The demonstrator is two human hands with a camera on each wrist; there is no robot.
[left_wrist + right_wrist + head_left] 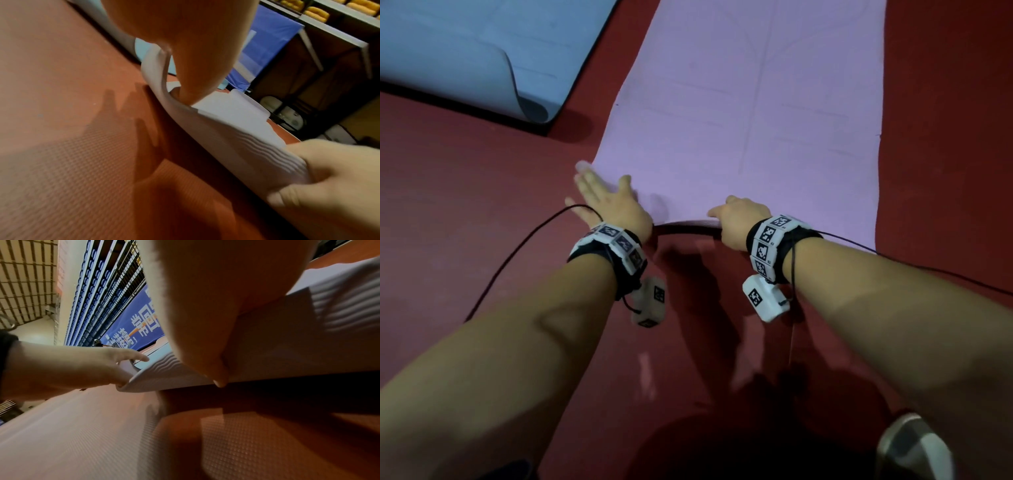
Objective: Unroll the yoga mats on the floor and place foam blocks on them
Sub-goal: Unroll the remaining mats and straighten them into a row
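Note:
A lilac yoga mat lies unrolled on the red floor, running away from me. Its near edge is lifted off the floor between my hands. My left hand lies flat with straight fingers on the mat's near left corner. My right hand grips the near edge, fingers curled over it. In the left wrist view the mat's ribbed underside curls up, and the right hand pinches it. The right wrist view shows the left hand with fingers stretched out over the mat.
A blue mat lies at the far left, its near end curled up. Red floor surrounds both mats. Black cables trail from my wrists. My shoe is at the lower right. A shelf rack and a blue banner stand beyond.

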